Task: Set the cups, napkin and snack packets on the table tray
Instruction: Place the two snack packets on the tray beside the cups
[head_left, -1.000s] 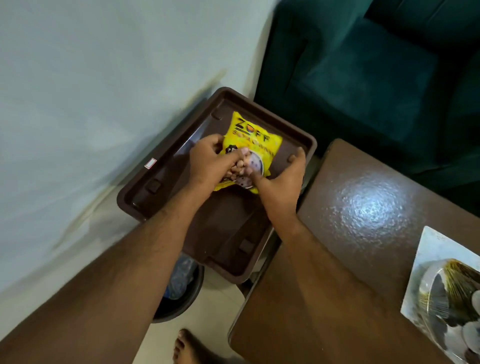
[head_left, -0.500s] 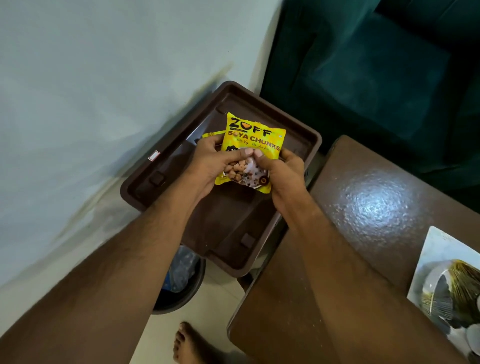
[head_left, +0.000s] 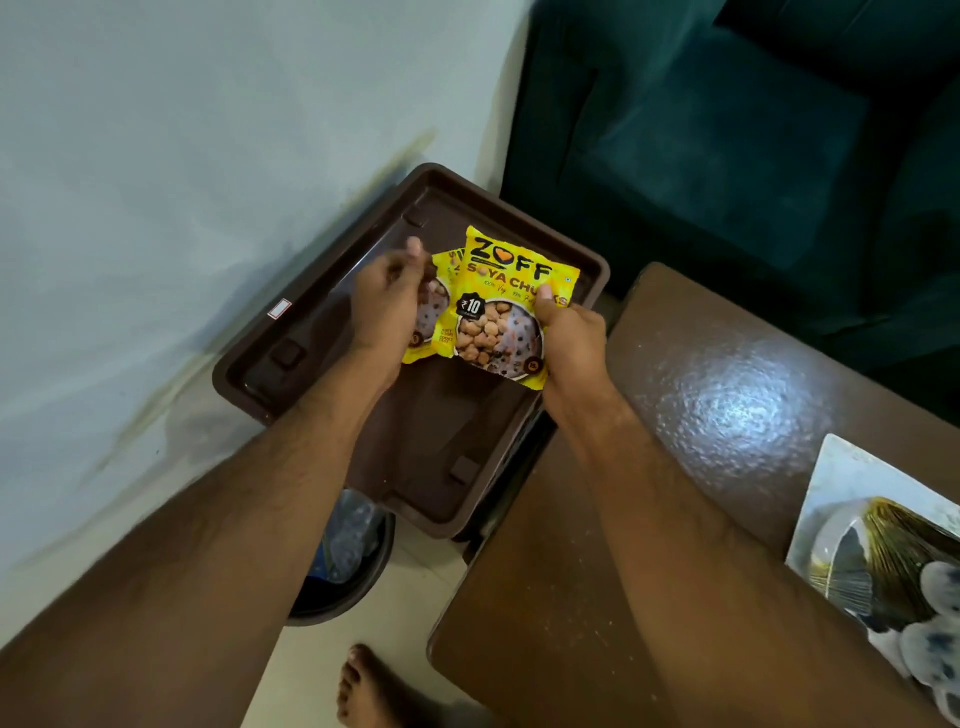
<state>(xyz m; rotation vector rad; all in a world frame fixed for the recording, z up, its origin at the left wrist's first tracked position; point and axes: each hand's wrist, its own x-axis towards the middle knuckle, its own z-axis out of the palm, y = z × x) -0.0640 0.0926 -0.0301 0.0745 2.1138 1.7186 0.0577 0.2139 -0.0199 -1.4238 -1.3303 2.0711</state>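
Observation:
Two yellow soya-chunk snack packets are held over the brown plastic tray (head_left: 291, 364) that stands by the wall. My right hand (head_left: 571, 332) grips the front packet (head_left: 504, 306) by its right edge, with its printed face toward me. My left hand (head_left: 384, 301) is curled on the left edge of the second packet (head_left: 439, 312), which sits behind and to the left of the first and is partly covered by both. No cups or napkin are on the brown tray.
A glossy brown table (head_left: 701, 415) adjoins the tray on the right. At its lower right, a white dish (head_left: 831, 467) carries upturned glass cups (head_left: 872, 566). A dark green sofa (head_left: 727, 156) fills the back. A dark bin (head_left: 343, 566) and my bare foot (head_left: 369, 686) are below.
The stacked packets have been pulled apart: my right hand now holds the front one alone and my left hand has shifted left with the second, which now shows.

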